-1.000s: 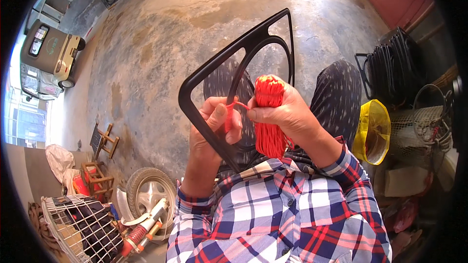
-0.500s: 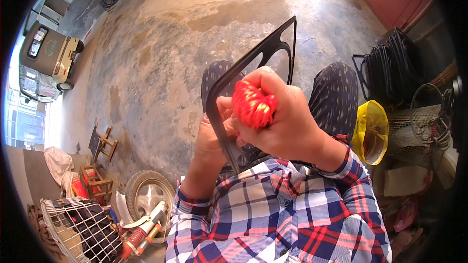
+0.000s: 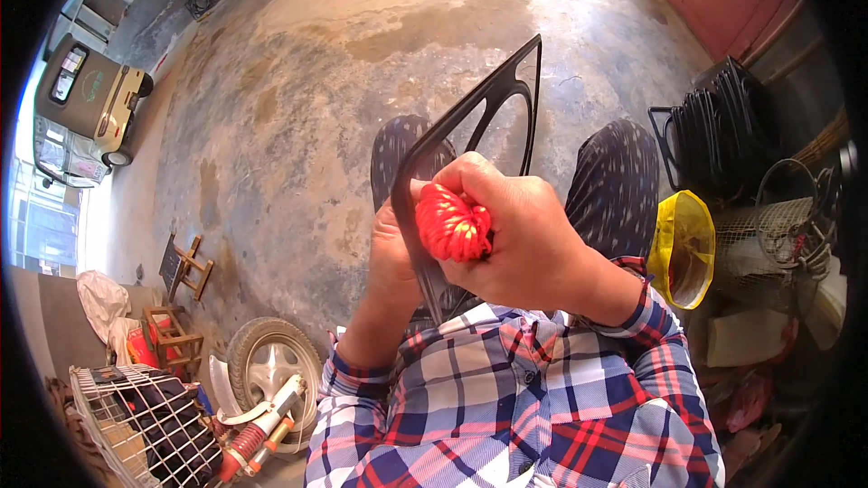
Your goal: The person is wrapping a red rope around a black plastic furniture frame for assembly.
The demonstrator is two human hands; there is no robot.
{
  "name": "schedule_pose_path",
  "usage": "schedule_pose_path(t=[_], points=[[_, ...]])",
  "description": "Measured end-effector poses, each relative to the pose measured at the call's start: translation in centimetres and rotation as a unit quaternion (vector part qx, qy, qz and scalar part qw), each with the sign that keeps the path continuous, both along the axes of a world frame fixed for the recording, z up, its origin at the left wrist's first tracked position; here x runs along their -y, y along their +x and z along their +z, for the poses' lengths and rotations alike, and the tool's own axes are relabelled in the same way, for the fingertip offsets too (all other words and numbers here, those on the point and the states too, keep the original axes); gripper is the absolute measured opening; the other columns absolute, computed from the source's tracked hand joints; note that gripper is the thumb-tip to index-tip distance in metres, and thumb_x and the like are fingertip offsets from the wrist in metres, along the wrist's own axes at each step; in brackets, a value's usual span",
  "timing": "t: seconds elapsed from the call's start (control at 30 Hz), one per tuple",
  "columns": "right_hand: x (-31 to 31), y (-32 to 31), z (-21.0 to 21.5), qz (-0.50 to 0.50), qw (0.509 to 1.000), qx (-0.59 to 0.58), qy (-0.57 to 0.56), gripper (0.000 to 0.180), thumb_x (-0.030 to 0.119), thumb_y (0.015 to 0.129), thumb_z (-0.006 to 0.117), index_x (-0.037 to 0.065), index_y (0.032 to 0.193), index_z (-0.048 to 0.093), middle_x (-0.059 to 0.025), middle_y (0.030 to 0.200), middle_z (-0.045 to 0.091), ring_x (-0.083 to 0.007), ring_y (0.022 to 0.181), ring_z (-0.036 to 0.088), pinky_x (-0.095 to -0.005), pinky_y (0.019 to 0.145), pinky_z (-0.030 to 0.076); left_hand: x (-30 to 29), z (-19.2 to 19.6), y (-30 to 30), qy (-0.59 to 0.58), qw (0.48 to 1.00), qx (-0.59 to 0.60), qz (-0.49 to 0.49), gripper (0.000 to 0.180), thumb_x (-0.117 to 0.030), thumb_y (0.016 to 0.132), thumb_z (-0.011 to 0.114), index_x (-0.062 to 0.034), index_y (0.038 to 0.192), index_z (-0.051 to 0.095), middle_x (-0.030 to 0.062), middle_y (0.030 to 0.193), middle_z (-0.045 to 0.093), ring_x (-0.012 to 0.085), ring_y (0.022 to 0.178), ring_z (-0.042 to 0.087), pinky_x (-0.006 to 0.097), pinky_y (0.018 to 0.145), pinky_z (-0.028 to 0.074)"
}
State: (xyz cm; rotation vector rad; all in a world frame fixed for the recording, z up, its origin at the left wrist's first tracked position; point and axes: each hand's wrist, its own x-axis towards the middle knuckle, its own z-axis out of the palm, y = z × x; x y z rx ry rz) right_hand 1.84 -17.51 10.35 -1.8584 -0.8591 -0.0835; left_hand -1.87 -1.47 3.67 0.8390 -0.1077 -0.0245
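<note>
Red-white-blue plaid shirt (image 3: 470, 389), dark flecked trousers (image 3: 615, 179), possibly navy.

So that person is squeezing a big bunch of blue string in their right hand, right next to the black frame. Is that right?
Not quite: the bunch of string is red, not blue, as the head view shows. It is in the right hand, right next to the black frame.

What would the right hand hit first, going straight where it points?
Probably the black frame, just past the red cord the right hand holds; depth is unclear, so possibly the left hand.
</note>
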Motion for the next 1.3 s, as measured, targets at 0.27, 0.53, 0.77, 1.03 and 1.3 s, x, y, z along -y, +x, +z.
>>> schedule_pose_path(t=[0.27,0.53,0.77,1.03,1.3], points=[[2.2,2.9,-2.9,0.009,0.818,-0.427,0.386,0.021,0.008,0.087,0.069,0.004,0.103,0.056,-0.0055,0.087,0.065,-0.0132,0.080,0.065,-0.0281,0.073,0.053,-2.2,-0.9,-0.1,0.021,0.999,-0.030,-0.003,0.022,-0.019,0.101,0.058,-0.0045,0.118,0.060,0.0125,0.075,0.062,0.0150,0.045,0.049,0.028,0.042,0.039],[2.6,1.3,-2.4,0.190,0.761,-0.493,0.376,0.057,-0.012,0.073,0.052,-0.005,0.130,0.051,-0.0156,0.111,0.065,-0.0216,0.102,0.065,-0.0356,0.094,0.051,-2.7,-0.6,-0.4,0.012,0.999,-0.044,-0.005,0.020,-0.016,0.097,0.064,-0.0075,0.115,0.061,0.0119,0.079,0.065,0.0134,0.053,0.053,0.025,0.048,0.043],[1.9,2.0,-1.3,0.101,0.963,-0.209,0.133,0.069,0.011,0.083,0.080,-0.001,0.139,0.042,-0.0178,0.103,0.073,-0.0167,0.087,0.071,-0.0285,0.080,0.055,-1.2,-0.5,-1.2,0.018,0.998,-0.044,0.034,0.045,-0.040,0.099,0.057,-0.0022,0.124,0.056,0.0131,0.098,0.068,0.0139,0.060,0.057,0.025,0.048,0.041],[-0.5,2.1,-2.0,-0.038,0.991,0.080,0.103,0.029,0.020,0.079,0.081,0.004,0.095,0.065,-0.0120,0.080,0.066,-0.0293,0.070,0.068,-0.0353,0.061,0.053,-0.1,-1.5,-0.6,-0.044,0.998,-0.047,0.000,0.071,-0.053,0.098,0.052,0.0030,0.141,0.043,0.0223,0.138,0.054,0.0339,0.126,0.056,0.048,0.109,0.045],[-0.2,1.9,-2.8,-0.041,0.993,-0.035,0.107,0.032,0.013,0.075,0.081,0.002,0.102,0.066,-0.0139,0.089,0.066,-0.0244,0.076,0.067,-0.0322,0.070,0.053,-0.6,-0.8,-0.7,-0.110,0.991,-0.069,0.007,0.043,-0.029,0.102,0.054,0.0023,0.132,0.053,0.0164,0.124,0.064,0.0279,0.114,0.064,0.044,0.101,0.052]])
